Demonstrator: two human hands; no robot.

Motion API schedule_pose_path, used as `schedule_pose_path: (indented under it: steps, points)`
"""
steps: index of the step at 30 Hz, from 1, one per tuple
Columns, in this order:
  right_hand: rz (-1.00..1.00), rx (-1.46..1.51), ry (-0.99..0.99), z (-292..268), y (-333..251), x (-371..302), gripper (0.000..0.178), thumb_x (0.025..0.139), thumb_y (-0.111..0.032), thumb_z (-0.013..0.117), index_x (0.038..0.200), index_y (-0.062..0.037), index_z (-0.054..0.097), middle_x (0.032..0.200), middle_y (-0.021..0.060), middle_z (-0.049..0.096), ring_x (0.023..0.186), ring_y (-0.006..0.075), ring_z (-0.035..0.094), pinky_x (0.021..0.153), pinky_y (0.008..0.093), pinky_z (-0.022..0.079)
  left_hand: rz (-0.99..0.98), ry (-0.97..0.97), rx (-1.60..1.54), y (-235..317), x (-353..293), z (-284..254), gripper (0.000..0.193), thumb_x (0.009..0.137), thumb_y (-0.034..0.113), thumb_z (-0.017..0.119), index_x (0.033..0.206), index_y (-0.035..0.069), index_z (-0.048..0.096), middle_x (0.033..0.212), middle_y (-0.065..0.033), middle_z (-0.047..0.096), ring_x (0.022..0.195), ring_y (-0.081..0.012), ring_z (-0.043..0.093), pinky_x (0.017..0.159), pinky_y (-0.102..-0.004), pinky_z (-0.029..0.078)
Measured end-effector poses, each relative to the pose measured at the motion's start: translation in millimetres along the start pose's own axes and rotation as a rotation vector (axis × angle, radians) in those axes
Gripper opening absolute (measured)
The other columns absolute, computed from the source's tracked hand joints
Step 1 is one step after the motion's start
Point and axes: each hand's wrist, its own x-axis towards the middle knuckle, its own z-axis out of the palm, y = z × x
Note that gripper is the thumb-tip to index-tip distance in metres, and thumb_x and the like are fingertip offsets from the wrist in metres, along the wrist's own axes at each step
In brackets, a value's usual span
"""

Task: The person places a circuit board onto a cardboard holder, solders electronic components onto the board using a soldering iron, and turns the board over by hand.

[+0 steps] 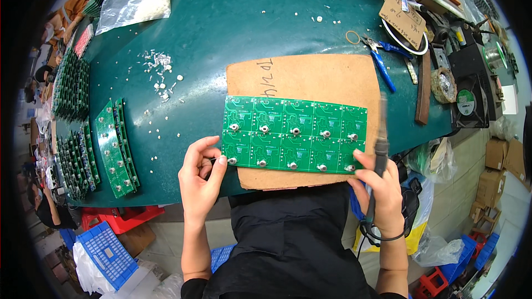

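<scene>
A green circuit board panel (296, 133) with two rows of round metal-topped parts lies on a sheet of brown cardboard (310, 75). At the panel's lower left corner is my left hand (202, 177), fingers curled and thumb tip against the edge. A thin silvery strand, which looks like solder wire (213, 159), shows between its fingers. My right hand (382, 191) grips a soldering iron (380, 158), pointing away from me and blurred toward its far end. Fingertips of that hand touch the panel's lower right corner.
Similar boards (116, 149) stand in stacks at the left. Small loose parts (158, 63) and a clear bag (136, 5) lie on the green table (210, 11). To the right are blue-handled cutters (382, 69), a wooden bar (423, 88), a black fan unit (471, 99) and a solder spool (493, 58).
</scene>
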Motion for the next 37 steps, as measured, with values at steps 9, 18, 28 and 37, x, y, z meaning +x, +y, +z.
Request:
schedule_pose_path:
  steps: [9,18,28,37]
  points:
    - [-0.142,0.159,0.028,16.2,23.8,-19.0,0.044,0.069,0.004,0.078,0.105,-0.0152,0.061,0.106,0.0114,0.066,0.092,0.0314,0.065,0.076,0.0429,0.052,0.162,-0.253,0.146,13.5,-2.0,-16.1,0.042,0.076,-0.003,0.068,0.117,-0.001,0.059,0.104,-0.0024,0.054,0.070,-0.0065,0.033,0.064,-0.0205,0.031]
    - [-0.327,0.150,0.273,7.4,33.5,6.6,0.047,0.070,0.015,0.073,0.104,-0.0094,0.052,0.105,0.0207,0.066,0.075,0.0318,0.068,0.062,0.0405,0.057,0.277,-0.121,0.084,23.2,4.9,-15.4,0.026,0.080,0.000,0.073,0.105,-0.001,0.069,0.096,-0.0055,0.064,0.061,-0.0058,0.035,0.055,-0.0195,0.032]
    - [-0.113,0.276,0.088,-41.7,20.7,81.1,0.030,0.077,0.009,0.070,0.098,-0.0054,0.054,0.091,0.0129,0.066,0.080,0.0299,0.064,0.073,0.0368,0.052,0.214,-0.119,0.019,68.0,37.4,-32.6,0.011,0.092,0.008,0.066,0.092,-0.003,0.067,0.084,-0.0025,0.064,0.069,-0.0037,0.051,0.058,-0.0178,0.039]
    - [0.098,0.347,-0.198,5.8,64.5,101.1,0.024,0.083,0.005,0.064,0.103,-0.0052,0.054,0.088,0.0134,0.059,0.083,0.0305,0.061,0.074,0.0376,0.049,-0.097,-0.305,0.167,7.6,90.3,-18.2,0.022,0.092,0.023,0.068,0.097,0.003,0.071,0.079,0.0006,0.065,0.072,-0.0041,0.054,0.066,-0.0197,0.042]
